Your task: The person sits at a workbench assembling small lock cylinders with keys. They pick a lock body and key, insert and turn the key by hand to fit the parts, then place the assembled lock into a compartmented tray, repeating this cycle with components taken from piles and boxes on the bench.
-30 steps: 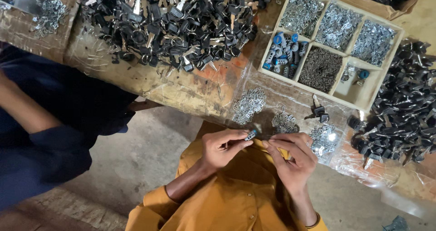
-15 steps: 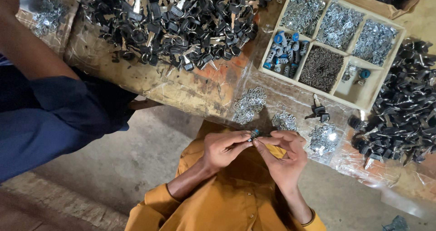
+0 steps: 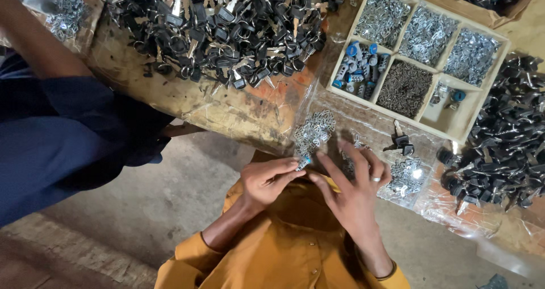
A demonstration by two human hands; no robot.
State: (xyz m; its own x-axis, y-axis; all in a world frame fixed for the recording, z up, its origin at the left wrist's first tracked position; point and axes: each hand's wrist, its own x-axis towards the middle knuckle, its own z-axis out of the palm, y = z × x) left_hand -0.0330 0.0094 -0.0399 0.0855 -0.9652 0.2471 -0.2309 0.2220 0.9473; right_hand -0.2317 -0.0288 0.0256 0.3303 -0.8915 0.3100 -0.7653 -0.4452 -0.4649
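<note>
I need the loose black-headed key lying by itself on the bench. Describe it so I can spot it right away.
Find the wooden compartment tray at the upper right of the plastic-covered bench. Just below its lower edge, right of the person's right hand, lies the lone key. Unlike the heaped black keys on either side, it lies apart on bare plastic, beside loose silver parts.

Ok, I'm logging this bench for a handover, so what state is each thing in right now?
Left hand: pinching a small blue-tipped metal part.
Right hand: fingers spread, empty, beside the part.
Tray: open, compartments mostly filled, one nearly empty.
Key pile: loose heap on the bench.
Clips: loose small heap on plastic sheet.
Single key: lying flat, apart from the piles.
</note>
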